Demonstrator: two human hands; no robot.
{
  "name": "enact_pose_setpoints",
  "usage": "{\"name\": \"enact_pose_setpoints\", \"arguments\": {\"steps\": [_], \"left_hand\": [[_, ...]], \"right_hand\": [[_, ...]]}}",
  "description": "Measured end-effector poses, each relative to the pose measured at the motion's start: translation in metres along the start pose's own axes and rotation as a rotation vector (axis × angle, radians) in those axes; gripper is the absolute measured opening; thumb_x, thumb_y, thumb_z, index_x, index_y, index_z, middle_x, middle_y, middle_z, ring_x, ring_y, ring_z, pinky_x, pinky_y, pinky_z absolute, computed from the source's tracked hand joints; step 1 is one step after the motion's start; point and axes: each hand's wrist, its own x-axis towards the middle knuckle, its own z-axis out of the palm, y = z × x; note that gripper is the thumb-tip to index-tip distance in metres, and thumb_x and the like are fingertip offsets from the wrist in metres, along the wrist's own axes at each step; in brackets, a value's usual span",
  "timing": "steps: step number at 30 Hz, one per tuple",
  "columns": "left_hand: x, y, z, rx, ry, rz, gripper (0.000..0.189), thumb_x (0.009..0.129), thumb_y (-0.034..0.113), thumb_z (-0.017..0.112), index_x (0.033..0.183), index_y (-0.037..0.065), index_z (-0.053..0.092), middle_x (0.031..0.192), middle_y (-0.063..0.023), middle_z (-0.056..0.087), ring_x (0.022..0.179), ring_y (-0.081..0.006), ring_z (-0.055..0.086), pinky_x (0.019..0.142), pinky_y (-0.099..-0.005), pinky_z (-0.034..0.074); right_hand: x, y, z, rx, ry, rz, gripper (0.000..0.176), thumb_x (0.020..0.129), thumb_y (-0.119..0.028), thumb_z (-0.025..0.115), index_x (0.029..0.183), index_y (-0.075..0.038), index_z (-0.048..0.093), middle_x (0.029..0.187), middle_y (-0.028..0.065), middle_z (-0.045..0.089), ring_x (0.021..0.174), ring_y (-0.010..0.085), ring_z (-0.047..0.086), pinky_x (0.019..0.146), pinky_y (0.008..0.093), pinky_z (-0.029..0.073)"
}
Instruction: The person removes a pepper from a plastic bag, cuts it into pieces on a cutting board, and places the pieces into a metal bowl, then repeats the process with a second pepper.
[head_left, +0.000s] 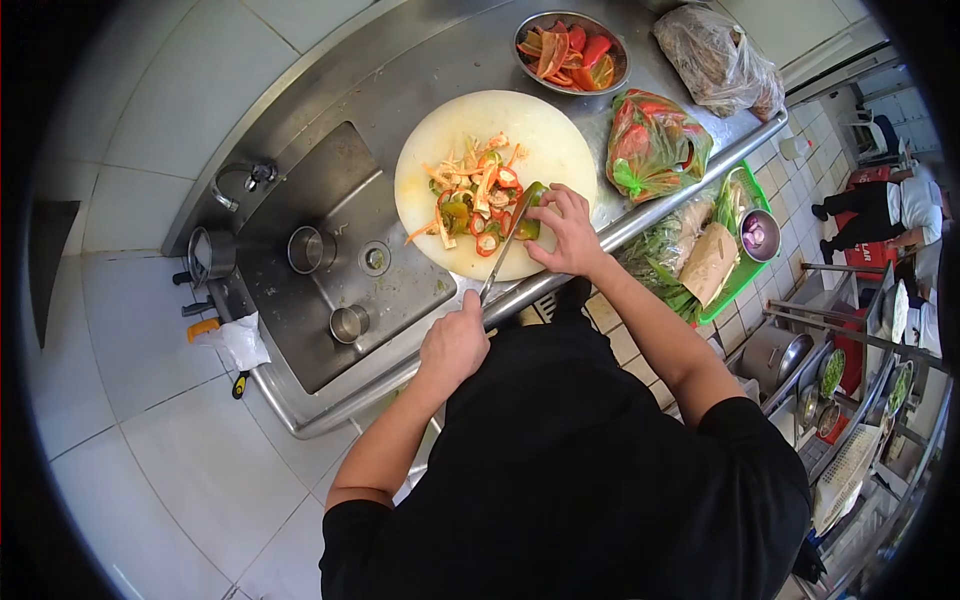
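Observation:
My left hand (455, 342) is closed around the handle of a knife (508, 238), whose blade runs up over the round white cutting board (428, 120). The blade lies against a green bell pepper piece (531, 212). From the other side, my right hand (566, 232) presses that piece onto the board, fingers bent over it and the thumb close to the blade. Just left of the blade is a pile of pepper trimmings (478, 195), with red rings, pale cores and seeds, and green bits.
A steel bowl of cut red peppers (570, 55) sits behind the board. Bagged peppers (655, 145) and another plastic bag (718, 60) lie right. The sink (320, 350) is left. A green crate (735, 290) holds greens and a small bowl (760, 235). People stand far right.

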Motion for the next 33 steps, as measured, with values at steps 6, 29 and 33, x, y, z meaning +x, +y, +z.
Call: {"name": "enact_pose_setpoints", "arguments": {"steps": [6, 29, 33], "left_hand": [[-0.002, 0.007, -0.01, -0.033, -0.015, -0.014, 0.019, 0.099, 0.019, 0.045, 0.108, 0.001, 0.045, 0.082, -0.031, 0.066, 0.081, -0.0499, 0.066, 0.075, -0.0607, 0.049], [-0.008, 0.011, -0.017, 0.065, -0.006, -0.036, 0.017, 0.089, 0.007, 0.048, 0.105, 0.001, 0.046, 0.078, -0.03, 0.066, 0.078, -0.0477, 0.067, 0.072, -0.0573, 0.052], [0.0, 0.014, -0.015, 0.079, -0.01, -0.028, 0.019, 0.087, 0.006, 0.048, 0.105, 0.0, 0.046, 0.08, -0.0299, 0.067, 0.079, -0.0473, 0.068, 0.073, -0.0566, 0.052]], "right_hand": [[0.009, 0.009, -0.006, 0.184, -0.087, 0.036, 0.043, 0.068, -0.026, 0.08, 0.107, -0.015, 0.064, 0.123, 0.015, 0.049, 0.123, 0.0369, 0.047, 0.105, 0.0469, 0.039], [0.008, 0.013, 0.005, 0.194, -0.018, 0.102, 0.047, 0.06, -0.027, 0.085, 0.101, -0.014, 0.068, 0.119, 0.0136, 0.051, 0.115, 0.0336, 0.051, 0.095, 0.0426, 0.047], [0.005, 0.013, 0.009, 0.202, 0.012, 0.109, 0.046, 0.059, -0.027, 0.084, 0.1, -0.014, 0.069, 0.118, 0.0138, 0.051, 0.114, 0.0324, 0.053, 0.093, 0.042, 0.049]]}}
